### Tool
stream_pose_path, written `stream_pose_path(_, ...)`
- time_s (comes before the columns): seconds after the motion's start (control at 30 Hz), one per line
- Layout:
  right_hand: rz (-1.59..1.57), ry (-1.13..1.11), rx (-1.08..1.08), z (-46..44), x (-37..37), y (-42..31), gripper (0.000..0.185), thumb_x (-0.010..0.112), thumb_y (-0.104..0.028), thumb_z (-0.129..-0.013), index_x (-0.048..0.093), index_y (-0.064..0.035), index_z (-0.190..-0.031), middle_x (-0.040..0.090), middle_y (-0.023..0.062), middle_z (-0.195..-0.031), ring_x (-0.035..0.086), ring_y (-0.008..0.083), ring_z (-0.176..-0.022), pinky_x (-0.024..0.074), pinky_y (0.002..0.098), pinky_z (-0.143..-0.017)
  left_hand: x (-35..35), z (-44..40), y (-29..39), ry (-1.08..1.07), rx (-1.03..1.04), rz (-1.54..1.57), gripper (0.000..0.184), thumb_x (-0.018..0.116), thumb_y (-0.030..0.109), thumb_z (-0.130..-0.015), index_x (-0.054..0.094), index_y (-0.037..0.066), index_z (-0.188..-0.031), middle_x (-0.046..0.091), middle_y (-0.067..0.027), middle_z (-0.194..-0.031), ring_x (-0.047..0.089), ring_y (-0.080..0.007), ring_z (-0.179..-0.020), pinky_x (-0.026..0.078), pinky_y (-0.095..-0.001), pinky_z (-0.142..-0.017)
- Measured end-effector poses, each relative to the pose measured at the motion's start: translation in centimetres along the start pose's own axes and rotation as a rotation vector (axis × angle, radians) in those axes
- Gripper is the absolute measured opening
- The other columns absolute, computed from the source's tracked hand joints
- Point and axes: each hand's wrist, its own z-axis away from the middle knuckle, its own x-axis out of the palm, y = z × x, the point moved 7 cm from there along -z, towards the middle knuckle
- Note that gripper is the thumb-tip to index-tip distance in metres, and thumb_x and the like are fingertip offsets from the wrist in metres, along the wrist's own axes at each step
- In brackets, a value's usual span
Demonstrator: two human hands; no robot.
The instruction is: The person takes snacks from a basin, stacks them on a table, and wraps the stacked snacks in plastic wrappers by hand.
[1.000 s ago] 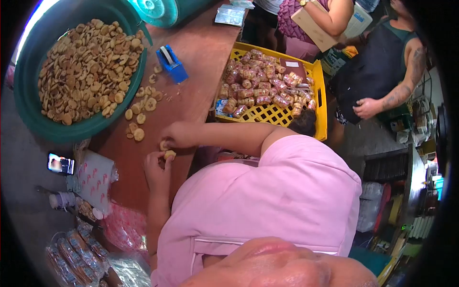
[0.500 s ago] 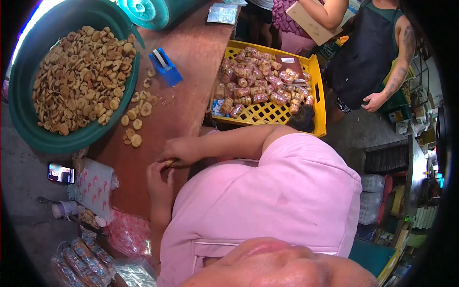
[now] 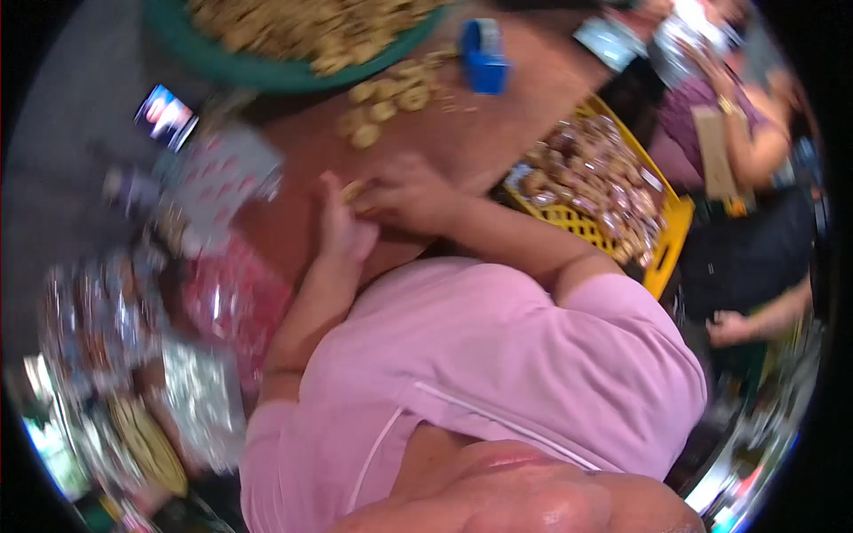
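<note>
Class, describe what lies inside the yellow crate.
The yellow crate holds a heap of clear-wrapped packs. Packs lower in the heap, and much of the crate's floor, are covered.

Lit moderately and unevenly. Burnt out to white at upper right and in bluish patches along the lower left and lower right rims. Glinting off clear plastic (image 3: 203,400) at lower left. Dim at left, around a glowing phone screen (image 3: 166,117). Smeared by blur, down to the worktop (image 3: 533,98). Bowed fisheye-fashion toward the edges; black at the corners.
</note>
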Motion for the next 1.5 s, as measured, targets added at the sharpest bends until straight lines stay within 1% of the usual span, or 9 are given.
stream_pose_path(0.13,-0.130,-0.008,0.185,-1.1,0.7,0.4,0.026,0.083,-0.018,-0.081,0.076,-0.0150,-0.106,0.069,0.0088,-0.109,0.065,0.0313,-0.102,0.0528,0.0434,-0.085,-0.8,0.1,1.7,0.159,0.117,0.124,0.064,0.041,0.069,-0.103,0.059,0.007,-0.100,0.062,-0.0063,-0.091,0.065,-0.0219,-0.088,0.055,-0.0391,-0.075)
stream_pose_path(0.4,-0.179,-0.067,0.403,-1.2,2.3,2.0,0.033,0.084,-0.016,-0.081,0.071,-0.0091,-0.111,0.068,0.0132,-0.103,0.063,0.0356,-0.096,0.0528,0.0455,-0.084,-0.9,0.1,1.7,0.175,0.128,0.180,0.053,0.051,0.060,-0.103,0.059,0.008,-0.099,0.061,-0.0074,-0.095,0.065,-0.0224,-0.089,0.054,-0.0341,-0.071)
stream_pose_path(0.8,0.017,-0.096,0.070,-3.3,0.8,-0.5,0.041,0.087,-0.017,-0.077,0.069,-0.0111,-0.113,0.067,0.0096,-0.120,0.063,0.0322,-0.114,0.0490,0.0446,-0.098,-0.2,0.1,1.0,0.190,0.095,0.103,0.050,0.047,0.058,-0.106,0.059,0.009,-0.100,0.061,-0.0083,-0.089,0.064,-0.0229,-0.079,0.052,-0.0326,-0.062)
stream_pose_path(1.0,-0.087,-0.223,0.181,-2.2,2.5,1.3,0.034,0.082,-0.028,-0.083,0.070,-0.0128,-0.111,0.068,0.0114,-0.115,0.062,0.0346,-0.108,0.0459,0.0472,-0.096,0.8,0.0,1.4,0.193,0.094,0.117,0.050,0.043,0.056,-0.108,0.058,0.009,-0.102,0.062,-0.0086,-0.088,0.062,-0.0227,-0.079,0.053,-0.0352,-0.065)
stream_pose_path(1.1,-0.065,-0.305,0.263,-3.4,1.7,2.9,0.033,0.080,-0.027,-0.085,0.070,-0.0096,-0.111,0.068,0.0142,-0.113,0.062,0.0370,-0.105,0.0487,0.0462,-0.093,-0.9,-0.7,1.5,0.117,0.135,0.017,0.054,0.039,0.059,-0.108,0.056,0.008,-0.108,0.062,-0.0088,-0.087,0.063,-0.0216,-0.078,0.053,-0.0363,-0.066)
stream_pose_path(1.2,-0.037,-0.038,0.577,-2.9,1.5,9.4,0.036,0.080,-0.025,-0.090,0.066,-0.0045,-0.116,0.069,0.0175,-0.113,0.068,0.0354,-0.103,0.0528,0.0435,-0.092,-0.2,0.0,2.6,0.101,0.177,-0.042,0.059,0.033,0.062,-0.108,0.054,0.007,-0.113,0.063,-0.0092,-0.086,0.063,-0.0202,-0.075,0.053,-0.0339,-0.065)
stream_pose_path(1.3,0.155,-0.209,0.597,-1.8,3.3,13.2,0.035,0.077,-0.021,-0.093,0.063,-0.0016,-0.118,0.070,0.0182,-0.109,0.070,0.0310,-0.098,0.0558,0.0404,-0.086,0.6,0.4,3.2,0.049,0.244,-0.124,0.065,0.029,0.066,-0.107,0.052,0.007,-0.117,0.064,-0.0112,-0.086,0.062,-0.0200,-0.071,0.052,-0.0321,-0.064)
stream_pose_path(1.4,-0.030,-0.223,0.694,-0.5,4.4,13.9,0.030,0.074,-0.018,-0.096,0.063,-0.0005,-0.118,0.071,0.0122,-0.105,0.069,0.0219,-0.096,0.0555,0.0348,-0.087,0.8,0.5,3.6,-0.010,0.326,-0.301,0.070,0.028,0.071,-0.105,0.051,0.007,-0.123,0.065,-0.0135,-0.088,0.061,-0.0205,-0.070,0.052,-0.0339,-0.067)
stream_pose_path(1.5,-0.401,-0.077,0.824,-0.2,3.7,13.0,0.032,0.075,-0.027,-0.094,0.068,-0.0046,-0.116,0.073,0.0147,-0.111,0.069,0.0275,-0.104,0.0532,0.0396,-0.093,1.5,0.7,3.7,-0.013,0.391,-0.412,0.071,0.027,0.069,-0.105,0.050,0.005,-0.127,0.065,-0.0132,-0.087,0.062,-0.0186,-0.069,0.053,-0.0315,-0.065)
